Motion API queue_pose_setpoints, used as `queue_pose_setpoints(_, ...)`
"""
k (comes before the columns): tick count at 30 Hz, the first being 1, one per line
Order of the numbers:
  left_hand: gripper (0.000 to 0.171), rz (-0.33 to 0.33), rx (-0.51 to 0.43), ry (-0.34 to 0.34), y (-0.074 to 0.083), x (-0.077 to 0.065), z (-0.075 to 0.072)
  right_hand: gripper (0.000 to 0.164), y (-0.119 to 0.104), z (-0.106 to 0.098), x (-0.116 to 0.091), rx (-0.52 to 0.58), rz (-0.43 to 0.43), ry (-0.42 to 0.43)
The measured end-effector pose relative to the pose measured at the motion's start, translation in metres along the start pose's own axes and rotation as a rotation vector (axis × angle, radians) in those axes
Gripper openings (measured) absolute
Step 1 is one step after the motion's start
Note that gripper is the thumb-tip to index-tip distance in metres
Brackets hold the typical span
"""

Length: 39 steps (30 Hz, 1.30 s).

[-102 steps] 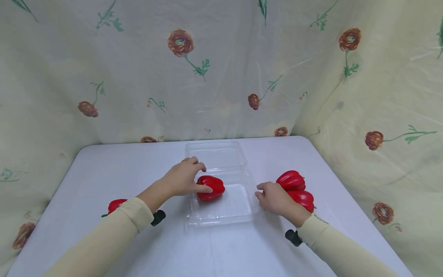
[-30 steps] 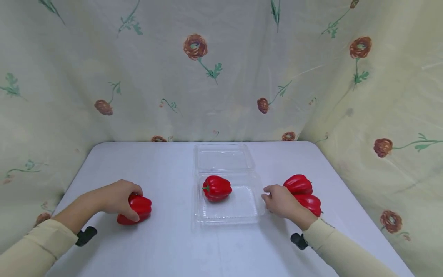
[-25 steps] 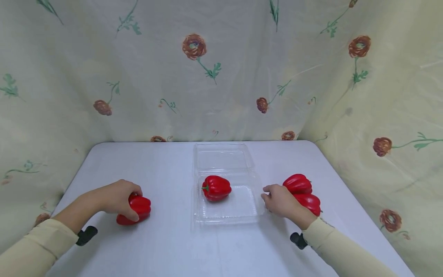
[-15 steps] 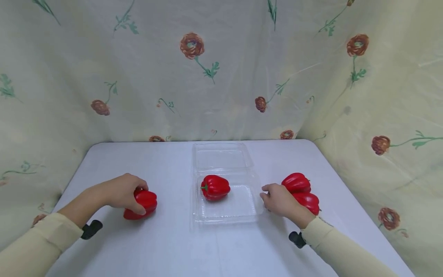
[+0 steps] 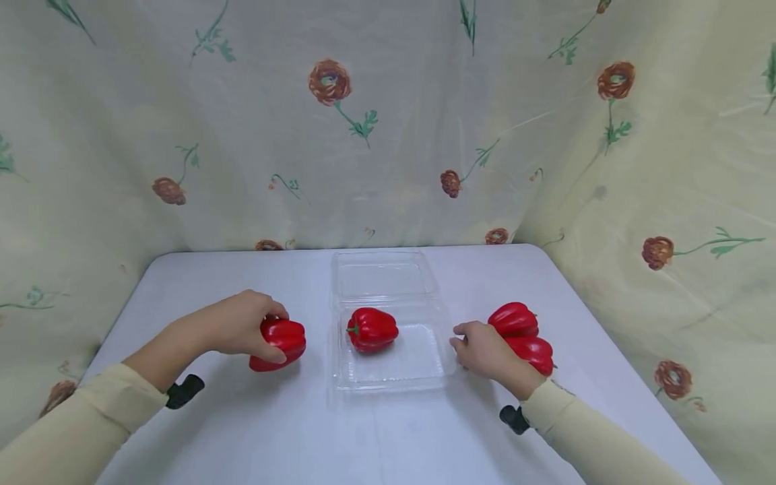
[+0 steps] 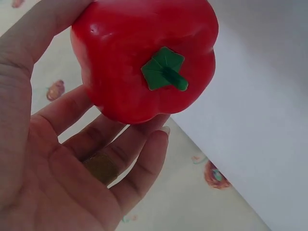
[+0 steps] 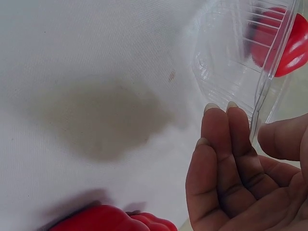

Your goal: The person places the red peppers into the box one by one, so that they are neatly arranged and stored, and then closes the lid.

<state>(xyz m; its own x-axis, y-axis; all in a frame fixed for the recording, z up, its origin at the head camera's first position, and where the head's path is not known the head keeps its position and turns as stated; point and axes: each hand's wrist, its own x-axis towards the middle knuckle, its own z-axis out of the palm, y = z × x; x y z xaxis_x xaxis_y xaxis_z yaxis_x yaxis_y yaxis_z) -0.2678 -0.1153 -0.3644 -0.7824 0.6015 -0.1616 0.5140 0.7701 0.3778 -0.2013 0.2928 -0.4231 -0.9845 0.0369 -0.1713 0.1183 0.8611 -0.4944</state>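
Observation:
My left hand (image 5: 245,327) grips a red bell pepper (image 5: 285,343) between thumb and fingers, left of a clear plastic clamshell container (image 5: 394,378). In the left wrist view that pepper (image 6: 134,57) shows its green stem, with the fingers curled beneath it. Another red bell pepper (image 5: 372,330) lies in the left half of the container's base. At the base's right side, my right hand (image 5: 488,350) pinches the rim; the right wrist view has this rim (image 7: 258,108) running between thumb and fingertips.
Two red bell peppers, a farther one (image 5: 513,318) and a nearer one (image 5: 533,353), lie side by side just right of my right hand. The container's lid (image 5: 384,276) is folded back behind its base. Everything stands on a white table (image 5: 364,438) with a floral curtain (image 5: 388,135) around it.
My left hand let go of the pepper in the container, took hold of another on the left of the table, and has brought it rightward. My right hand stays at the container's rim.

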Motion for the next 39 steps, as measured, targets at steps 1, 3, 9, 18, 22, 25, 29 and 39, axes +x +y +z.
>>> queue_pose_setpoints(1,0.075,0.006,0.004,0.003,0.003,0.002,0.000,0.055,0.001,0.000,0.000,0.001,-0.002,0.001)
queue_pose_setpoints(3,0.074,0.018,0.010,0.007,0.009,0.005,0.000,0.055,0.001,0.000,0.000,0.006,-0.006,0.002)
queue_pose_setpoints(9,0.071,0.051,0.040,0.020,0.030,0.017,-0.001,0.056,0.002,0.001,-0.001,0.012,-0.007,0.018)
queue_pose_setpoints(18,0.067,0.120,0.068,0.018,0.058,0.037,0.006,0.057,0.003,0.001,-0.002,0.019,-0.009,0.025)
queue_pose_setpoints(22,0.069,0.130,0.067,0.018,0.072,0.044,0.010,0.057,0.004,0.002,-0.002,0.028,0.000,0.026)
queue_pose_setpoints(25,0.072,0.138,0.074,0.012,0.084,0.049,0.014,0.056,0.004,0.002,-0.002,0.030,0.001,0.024)
queue_pose_setpoints(29,0.074,0.152,0.087,0.003,0.097,0.054,0.019,0.056,0.004,0.002,-0.001,0.027,-0.002,0.023)
queue_pose_setpoints(39,0.071,0.230,0.095,-0.018,0.118,0.064,0.030,0.054,0.005,0.002,-0.001,0.024,-0.001,0.017)
